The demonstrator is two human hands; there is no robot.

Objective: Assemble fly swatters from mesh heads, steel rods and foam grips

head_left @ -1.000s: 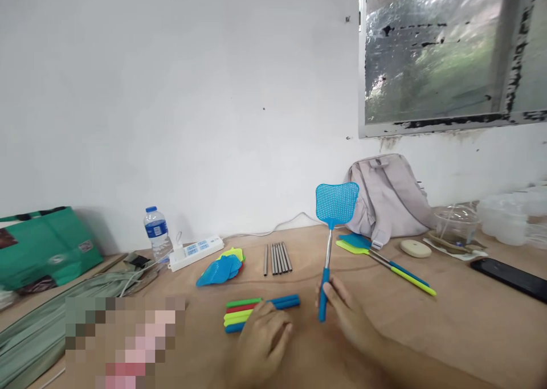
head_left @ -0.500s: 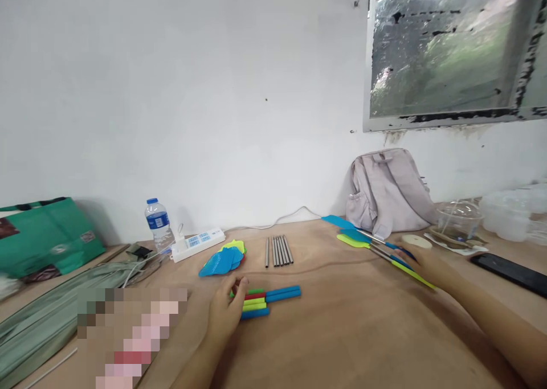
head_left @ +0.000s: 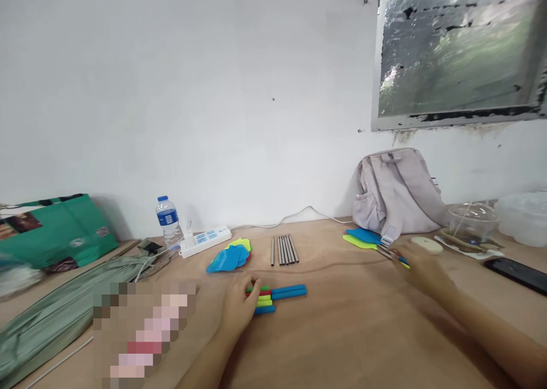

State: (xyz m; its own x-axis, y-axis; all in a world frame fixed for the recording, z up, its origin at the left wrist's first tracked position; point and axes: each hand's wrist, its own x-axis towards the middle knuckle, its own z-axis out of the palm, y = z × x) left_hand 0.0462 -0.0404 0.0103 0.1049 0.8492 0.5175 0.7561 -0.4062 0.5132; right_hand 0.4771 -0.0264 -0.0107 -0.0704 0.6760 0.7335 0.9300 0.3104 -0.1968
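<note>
My left hand (head_left: pixel 240 302) lies curled over the left ends of several coloured handle tubes (head_left: pixel 288 292), blue, yellow-green, red and green, side by side on the table. Its fingertips are partly hidden. At the right, my slightly blurred right hand (head_left: pixel 421 268) is closed around the handles of fly swatters (head_left: pixel 363 240), whose blue and yellow-green heads point left toward the backpack. Thin metal shafts show between the heads and my fingers. Several bare metal tubes (head_left: pixel 287 250) lie in a row in the middle. Beside them is a pile of loose swatter heads (head_left: pixel 228 258), mostly blue.
A white power strip (head_left: pixel 207 240) and a water bottle (head_left: pixel 168 218) stand at the back left, near a green bag (head_left: pixel 64 229). A pale backpack (head_left: pixel 397 192) leans against the wall. A phone (head_left: pixel 517 275) and plastic containers (head_left: pixel 474 221) are at the right.
My right hand has drawn the fly swatters together, and their heads now overlap more closely. My left hand stays on the handle tubes. The whole view has shifted slightly.
</note>
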